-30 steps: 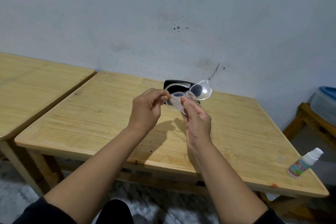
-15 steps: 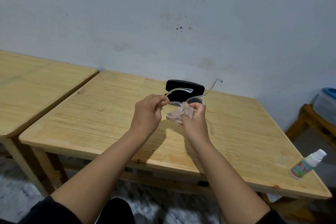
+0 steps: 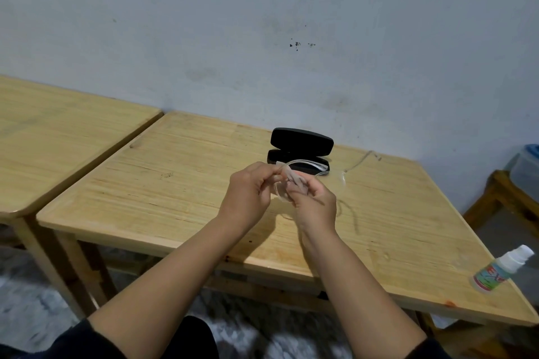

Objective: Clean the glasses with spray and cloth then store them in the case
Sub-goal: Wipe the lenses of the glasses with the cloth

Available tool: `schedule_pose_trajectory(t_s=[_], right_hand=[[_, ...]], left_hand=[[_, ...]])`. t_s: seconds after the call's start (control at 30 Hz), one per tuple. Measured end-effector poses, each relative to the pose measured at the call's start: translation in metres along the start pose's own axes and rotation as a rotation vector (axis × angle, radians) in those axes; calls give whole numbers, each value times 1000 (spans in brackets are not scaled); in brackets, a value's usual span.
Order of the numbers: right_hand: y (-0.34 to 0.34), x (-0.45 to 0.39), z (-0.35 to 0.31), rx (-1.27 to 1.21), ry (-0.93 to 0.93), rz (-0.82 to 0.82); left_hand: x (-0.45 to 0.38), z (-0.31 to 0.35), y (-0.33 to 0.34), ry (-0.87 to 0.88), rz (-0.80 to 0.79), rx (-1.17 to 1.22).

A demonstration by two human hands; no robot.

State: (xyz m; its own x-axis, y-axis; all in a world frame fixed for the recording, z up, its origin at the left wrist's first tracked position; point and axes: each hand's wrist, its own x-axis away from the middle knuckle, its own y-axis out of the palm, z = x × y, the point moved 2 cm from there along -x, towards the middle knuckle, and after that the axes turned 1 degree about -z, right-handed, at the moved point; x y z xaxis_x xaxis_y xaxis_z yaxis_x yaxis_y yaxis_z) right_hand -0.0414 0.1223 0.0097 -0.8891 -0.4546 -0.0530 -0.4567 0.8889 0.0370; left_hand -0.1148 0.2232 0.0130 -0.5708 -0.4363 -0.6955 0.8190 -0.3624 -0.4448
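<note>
Left hand (image 3: 248,194) pinches glasses (image 3: 339,181) steady; right hand (image 3: 313,202) grips cloth (image 3: 294,179), rubbing lens. Open case (image 3: 300,144) waits at 12 o'clock on bench (image 3: 175,183).

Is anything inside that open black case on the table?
The case looks dark inside, with perhaps a pale scrap at its left end. The glasses and both hands cover its front edge.

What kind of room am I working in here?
Probably a plain, sparsely furnished room, not a shop: a bare scuffed wall, two simple wooden tables pushed together, and a plastic tub on a low stand.
</note>
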Motion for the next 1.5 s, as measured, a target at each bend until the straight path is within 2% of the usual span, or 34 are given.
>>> schedule_pose_trajectory(t_s=[0.1, 0.3, 0.53, 0.63, 0.7, 0.87, 1.1, 1.37, 1.5], right_hand=[[2, 1, -3, -22, 28, 20], [4, 5, -14, -13, -20, -64], [5, 6, -13, 229, -172, 1], [1, 9, -14, 239, -169, 33], [1, 10, -11, 162, -114, 95], [4, 10, -6, -38, 50, 240], [4, 13, -10, -12, -13, 181], [4, 10, -13, 82, -29, 229], [6, 11, -13, 107, -48, 309]], left_hand=[[-2, 1, 0, -76, 37, 39], [-8, 0, -3, -186, 98, 111], [-11, 11, -9, -157, 100, 107], [-12, 1, -9, -206, 131, 125], [-10, 0, -8, -219, 137, 136], [-3, 9, -1, -186, 126, 107], [-8, 14, 2, -172, 127, 98], [-10, 15, 4, -187, 146, 107], [-6, 21, 6, -95, 129, 103]])
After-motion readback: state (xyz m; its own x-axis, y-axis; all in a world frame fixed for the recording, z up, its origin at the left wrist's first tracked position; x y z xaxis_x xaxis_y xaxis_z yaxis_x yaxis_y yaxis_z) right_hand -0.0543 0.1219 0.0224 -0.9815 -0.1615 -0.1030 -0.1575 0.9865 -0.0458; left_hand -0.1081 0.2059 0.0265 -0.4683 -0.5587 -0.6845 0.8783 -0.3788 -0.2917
